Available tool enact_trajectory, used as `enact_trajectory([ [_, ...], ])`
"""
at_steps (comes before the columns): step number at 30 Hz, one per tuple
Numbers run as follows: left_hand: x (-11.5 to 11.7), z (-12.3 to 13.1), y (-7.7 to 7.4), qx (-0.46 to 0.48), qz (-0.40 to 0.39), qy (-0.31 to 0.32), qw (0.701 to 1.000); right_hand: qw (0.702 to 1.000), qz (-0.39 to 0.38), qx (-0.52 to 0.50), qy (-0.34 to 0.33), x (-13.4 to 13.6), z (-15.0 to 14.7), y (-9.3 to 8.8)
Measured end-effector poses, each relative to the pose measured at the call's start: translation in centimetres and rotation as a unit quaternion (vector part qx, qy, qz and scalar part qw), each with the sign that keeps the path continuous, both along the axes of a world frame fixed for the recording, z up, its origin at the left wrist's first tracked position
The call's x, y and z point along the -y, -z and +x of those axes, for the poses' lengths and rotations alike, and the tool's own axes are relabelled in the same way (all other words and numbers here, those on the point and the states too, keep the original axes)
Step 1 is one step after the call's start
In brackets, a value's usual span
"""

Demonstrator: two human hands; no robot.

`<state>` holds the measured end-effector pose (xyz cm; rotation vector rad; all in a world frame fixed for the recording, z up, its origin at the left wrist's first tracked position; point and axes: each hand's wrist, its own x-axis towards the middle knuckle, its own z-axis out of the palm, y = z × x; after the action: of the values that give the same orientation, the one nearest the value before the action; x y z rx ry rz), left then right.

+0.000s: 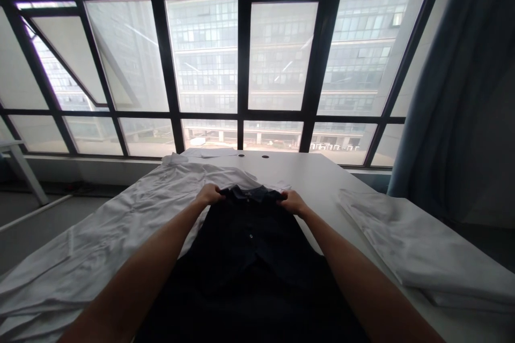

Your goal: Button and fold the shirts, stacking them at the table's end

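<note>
A dark navy buttoned shirt stretches from my two hands down toward the bottom of the view, its front and small pale buttons facing up. My left hand pinches the shirt near the left end of its collar. On the other side, my right hand grips it near the right end. Between the hands the collar is pulled fairly straight. The lower part of the shirt is too dark to make out, and the fingertips are partly hidden by cloth.
White wrinkled cloth covers the left side of the white table. Folded white cloth lies on the right. Behind the table stands a wall of windows with black frames. A blue-grey curtain hangs at the right.
</note>
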<state>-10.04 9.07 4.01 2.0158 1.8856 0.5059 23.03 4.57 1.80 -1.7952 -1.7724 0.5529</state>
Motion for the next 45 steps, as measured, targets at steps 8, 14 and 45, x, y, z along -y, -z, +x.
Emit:
enact_trajectory([
  [8,-1.4,1.3,-6.7,0.053,0.208,0.009,0.977,0.981,0.176,0.043,0.065,-0.8,1.5,-5.6],
  [14,-2.6,4.3,-9.8,0.039,0.253,-0.046,0.966,0.980,0.142,0.102,0.092,-3.8,1.4,-8.7],
  [45,18.9,-3.6,4.2,-0.177,-0.020,0.157,0.971,0.960,-0.072,0.247,-0.108,18.4,3.1,2.3],
])
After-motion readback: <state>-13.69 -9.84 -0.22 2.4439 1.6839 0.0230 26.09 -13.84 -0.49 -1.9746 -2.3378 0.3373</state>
